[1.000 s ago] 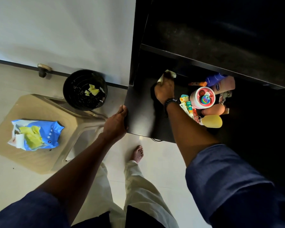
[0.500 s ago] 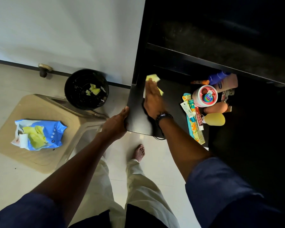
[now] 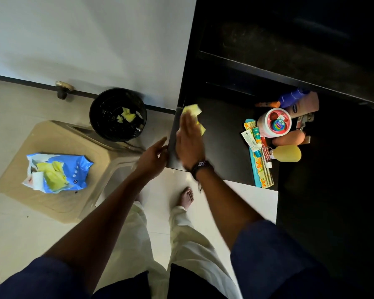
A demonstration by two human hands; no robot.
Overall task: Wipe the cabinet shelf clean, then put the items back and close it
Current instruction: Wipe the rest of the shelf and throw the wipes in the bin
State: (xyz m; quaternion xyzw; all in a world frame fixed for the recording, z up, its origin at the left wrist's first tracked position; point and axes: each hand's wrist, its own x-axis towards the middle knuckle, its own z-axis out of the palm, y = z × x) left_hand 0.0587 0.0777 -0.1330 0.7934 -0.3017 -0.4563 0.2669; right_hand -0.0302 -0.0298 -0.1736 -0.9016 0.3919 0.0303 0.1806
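The black cabinet shelf (image 3: 225, 143) lies below me at centre right. My right hand (image 3: 189, 139) lies flat on its left part, pressing a yellow wipe (image 3: 192, 110) whose edges stick out past the fingers. My left hand (image 3: 152, 157) is at the shelf's left front corner, its fingers loose against the edge. Toiletries crowd the shelf's right side: a pink-lidded jar (image 3: 274, 123), a blue bottle (image 3: 294, 96), a yellow bottle (image 3: 287, 154), a comb (image 3: 260, 169) and tubes.
A black bin (image 3: 118, 114) with used yellow wipes stands on the floor by the white wall. A beige plastic stool (image 3: 58, 169) at left carries a blue wipe pack (image 3: 58, 173). My bare feet stand on the pale tiles below the shelf.
My right hand has swept the wipe from the shelf's back towards its left front edge. My left hand has loosened its grip on the corner.
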